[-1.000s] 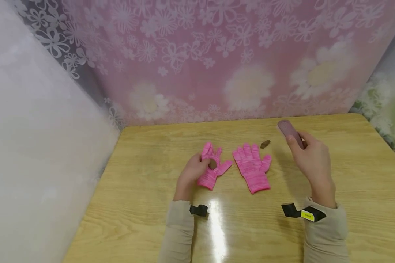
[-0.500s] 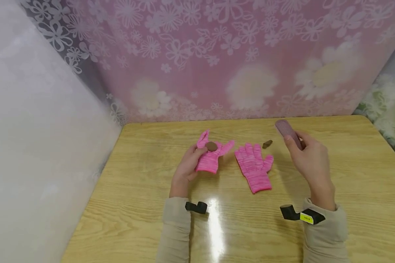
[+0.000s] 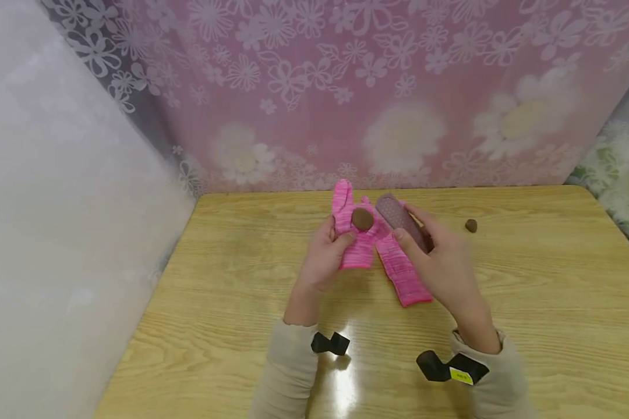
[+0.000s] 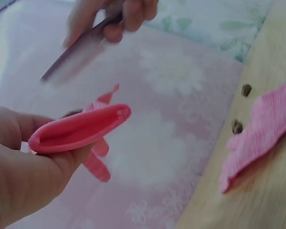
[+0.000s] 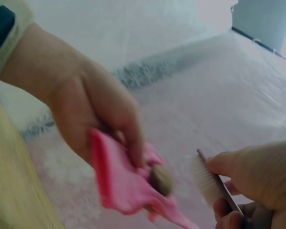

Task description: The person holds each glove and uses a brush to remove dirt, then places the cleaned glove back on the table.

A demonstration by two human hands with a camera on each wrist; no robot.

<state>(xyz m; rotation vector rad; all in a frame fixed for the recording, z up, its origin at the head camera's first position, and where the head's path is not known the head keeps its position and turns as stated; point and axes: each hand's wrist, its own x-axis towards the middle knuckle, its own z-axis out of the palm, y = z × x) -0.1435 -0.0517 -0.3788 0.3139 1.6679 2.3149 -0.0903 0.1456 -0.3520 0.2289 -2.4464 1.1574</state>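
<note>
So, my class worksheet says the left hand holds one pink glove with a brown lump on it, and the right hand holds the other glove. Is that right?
Not quite: the right wrist view shows the right hand holding a brush, not the other glove. The left hand does hold one pink glove with a brown lump on it.

The raised glove [image 3: 360, 249] is pink streaked with paler pink, its cuff rim [image 5: 101, 167] a plainer, deeper pink; the flat glove [image 3: 405, 276] on the worktop [image 3: 204, 279] has the same streaks. The round lump [image 3: 362, 219] is solid brown, like the small lump [image 3: 471, 225] near the worktop's far edge. The brush [image 3: 400, 219] has a mauve, pale-dotted back and whitish bristles [image 5: 205, 182]. Yellow-tan grain marks the worktop; white flowers pattern the pink backdrop [image 3: 304, 131] beyond.
</note>
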